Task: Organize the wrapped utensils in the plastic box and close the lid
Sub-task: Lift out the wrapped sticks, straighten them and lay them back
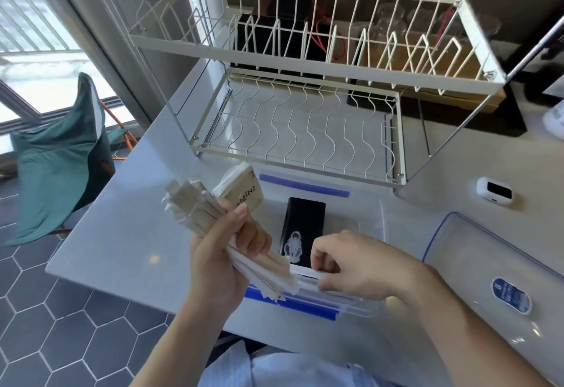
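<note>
My left hand (225,252) grips a thick bundle of paper-wrapped utensils (195,206), held slanted above the left end of the clear plastic box (366,209) with blue clips. My right hand (357,267) reaches into the near side of the box, fingers pinched on a white wrapped utensil (305,272) lying along the near wall. Inside the box lie a black pack with a white figure (300,228) and a tissue pack marked MINI (244,191). The clear lid (488,267) with a blue label rests on the table to the right of the box.
A white two-tier wire dish rack (305,118) stands right behind the box. A small white device (494,191) sits right of the rack. A green folding chair (58,166) stands left of the table, over a dark hexagon-tiled floor.
</note>
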